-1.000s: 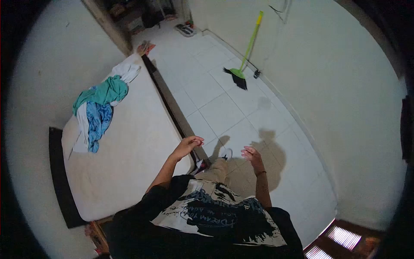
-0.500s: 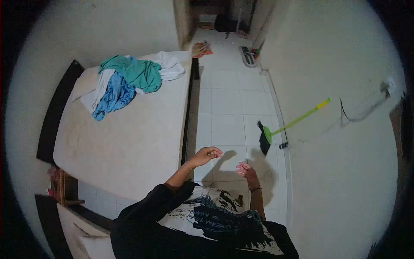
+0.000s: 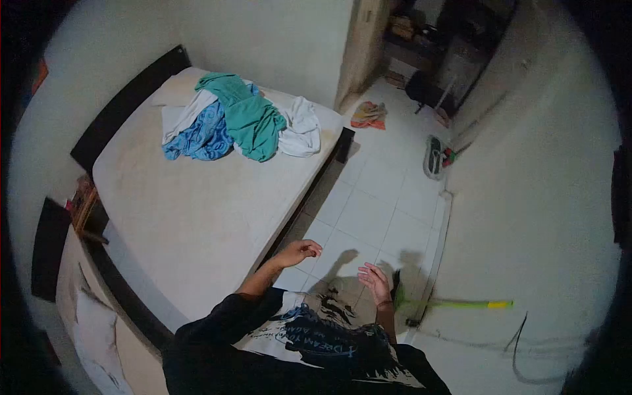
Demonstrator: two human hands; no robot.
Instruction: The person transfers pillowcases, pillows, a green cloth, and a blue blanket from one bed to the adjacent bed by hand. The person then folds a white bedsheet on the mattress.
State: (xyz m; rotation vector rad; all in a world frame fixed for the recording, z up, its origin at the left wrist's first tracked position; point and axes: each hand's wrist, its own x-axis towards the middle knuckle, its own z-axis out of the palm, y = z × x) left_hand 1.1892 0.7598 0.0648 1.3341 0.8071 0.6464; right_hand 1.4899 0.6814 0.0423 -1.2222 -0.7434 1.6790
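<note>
My left hand (image 3: 299, 252) is raised in front of my body near the bed's edge, its fingers loosely bent and apart, holding nothing. To its right, my right hand (image 3: 375, 282) is also raised over the floor, fingers spread and empty. A green broom (image 3: 461, 303) with a yellow-tipped handle leans by the wall, just right of my right hand, its head partly hidden. On the bed (image 3: 191, 224) lie a green cloth (image 3: 253, 125), a blue patterned cloth (image 3: 204, 135) and a white cloth (image 3: 301, 128), bunched together near the far side.
A second bed with a pillow (image 3: 99, 336) is at the lower left, beside a small wooden stand (image 3: 84, 207). Along the tiled floor (image 3: 362, 214) are an orange bag (image 3: 370, 115) and a grey object (image 3: 433, 158) by the wall. A dark cabinet stands at the back.
The view has swung left, so the bed and cloths show more fully and the broom appears lower right. Both hands stay raised and empty.
</note>
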